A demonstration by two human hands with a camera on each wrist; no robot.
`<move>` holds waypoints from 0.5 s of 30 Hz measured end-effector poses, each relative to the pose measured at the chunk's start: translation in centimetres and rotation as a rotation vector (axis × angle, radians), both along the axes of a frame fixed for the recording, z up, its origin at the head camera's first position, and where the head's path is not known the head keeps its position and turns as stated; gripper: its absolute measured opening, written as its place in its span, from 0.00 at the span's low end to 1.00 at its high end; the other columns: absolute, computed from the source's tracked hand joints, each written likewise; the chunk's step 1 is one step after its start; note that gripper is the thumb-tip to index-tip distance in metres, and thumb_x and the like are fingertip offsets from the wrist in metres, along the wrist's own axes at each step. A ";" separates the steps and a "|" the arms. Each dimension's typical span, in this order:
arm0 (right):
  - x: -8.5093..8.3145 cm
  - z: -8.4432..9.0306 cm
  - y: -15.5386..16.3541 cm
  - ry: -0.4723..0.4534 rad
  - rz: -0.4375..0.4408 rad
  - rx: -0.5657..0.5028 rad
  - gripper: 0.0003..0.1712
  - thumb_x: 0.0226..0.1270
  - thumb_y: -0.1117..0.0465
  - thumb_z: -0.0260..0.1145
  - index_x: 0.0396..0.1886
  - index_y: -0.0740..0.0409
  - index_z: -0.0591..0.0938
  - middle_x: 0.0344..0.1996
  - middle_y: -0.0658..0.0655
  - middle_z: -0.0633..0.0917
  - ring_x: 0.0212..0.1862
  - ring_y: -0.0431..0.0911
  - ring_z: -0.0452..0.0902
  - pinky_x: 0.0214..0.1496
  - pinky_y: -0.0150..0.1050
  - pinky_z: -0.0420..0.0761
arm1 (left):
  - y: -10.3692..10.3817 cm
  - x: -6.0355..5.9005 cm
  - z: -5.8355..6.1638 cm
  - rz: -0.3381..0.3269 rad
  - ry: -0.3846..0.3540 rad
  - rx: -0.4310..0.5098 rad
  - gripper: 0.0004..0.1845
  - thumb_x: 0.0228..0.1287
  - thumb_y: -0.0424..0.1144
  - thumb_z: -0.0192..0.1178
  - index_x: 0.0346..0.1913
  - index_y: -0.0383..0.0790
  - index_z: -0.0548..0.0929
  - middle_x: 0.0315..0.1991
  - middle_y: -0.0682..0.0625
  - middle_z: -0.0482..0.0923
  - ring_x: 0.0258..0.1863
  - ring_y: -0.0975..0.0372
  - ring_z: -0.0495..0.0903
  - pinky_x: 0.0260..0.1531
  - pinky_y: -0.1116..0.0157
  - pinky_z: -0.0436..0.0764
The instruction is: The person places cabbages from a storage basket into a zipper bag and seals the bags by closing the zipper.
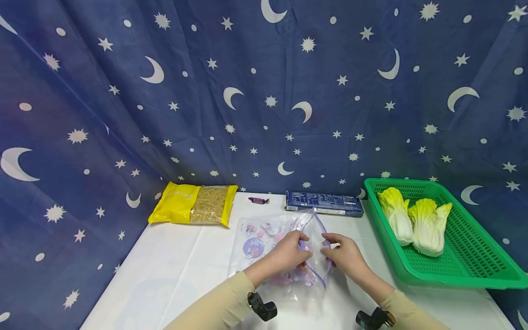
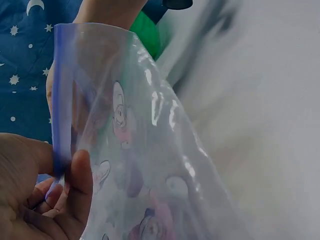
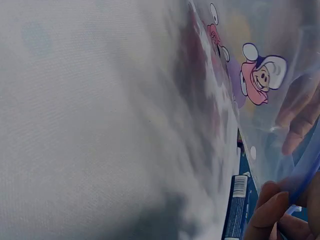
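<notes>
The head view looks down from above at the white worktop [image 1: 173,256]. Both wrist views sit very close, sharing the clear plastic bag with cartoon pictures [image 1: 268,243] [image 2: 150,165] [image 3: 250,80].

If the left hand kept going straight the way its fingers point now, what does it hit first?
Most likely the right hand. The left hand points rightward across the open mouth of the clear printed zip bag, whose rim both hands pinch. Beyond lies the green basket. Depth is uncertain.

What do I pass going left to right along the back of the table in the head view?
Yellow pasta bag → small purple candy → blue box → green basket holding two cabbages. The clear printed zip bag lies nearer, gripped by both hands.
</notes>
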State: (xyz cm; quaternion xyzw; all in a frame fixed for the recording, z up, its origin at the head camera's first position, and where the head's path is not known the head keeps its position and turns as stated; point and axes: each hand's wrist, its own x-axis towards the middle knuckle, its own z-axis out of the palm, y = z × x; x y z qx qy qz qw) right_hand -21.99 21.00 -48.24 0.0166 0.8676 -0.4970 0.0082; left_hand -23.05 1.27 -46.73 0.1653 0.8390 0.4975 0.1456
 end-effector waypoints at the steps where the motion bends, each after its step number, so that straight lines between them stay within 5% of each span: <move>1: -0.2 0.0 0.1 0.005 -0.001 0.004 0.28 0.59 0.71 0.70 0.61 0.70 0.81 0.47 0.64 0.83 0.22 0.46 0.76 0.19 0.37 0.79 | -0.1 -0.1 0.2 0.001 0.002 -0.003 0.20 0.64 0.28 0.65 0.58 0.32 0.76 0.47 0.41 0.72 0.18 0.62 0.82 0.20 0.68 0.83; 8: -0.7 0.3 0.7 0.081 0.002 0.056 0.30 0.52 0.76 0.65 0.59 0.69 0.80 0.47 0.65 0.82 0.29 0.46 0.74 0.24 0.33 0.77 | -1.5 -0.9 1.2 -0.014 0.128 -0.112 0.23 0.55 0.23 0.60 0.55 0.39 0.82 0.50 0.41 0.73 0.20 0.62 0.78 0.20 0.68 0.80; 15: -1.0 0.5 1.1 0.056 0.008 0.045 0.32 0.52 0.78 0.62 0.62 0.69 0.78 0.48 0.65 0.83 0.27 0.47 0.71 0.23 0.33 0.75 | -3.0 -1.7 1.7 -0.024 0.258 -0.219 0.26 0.62 0.26 0.55 0.64 0.38 0.82 0.61 0.45 0.80 0.59 0.54 0.78 0.52 0.60 0.79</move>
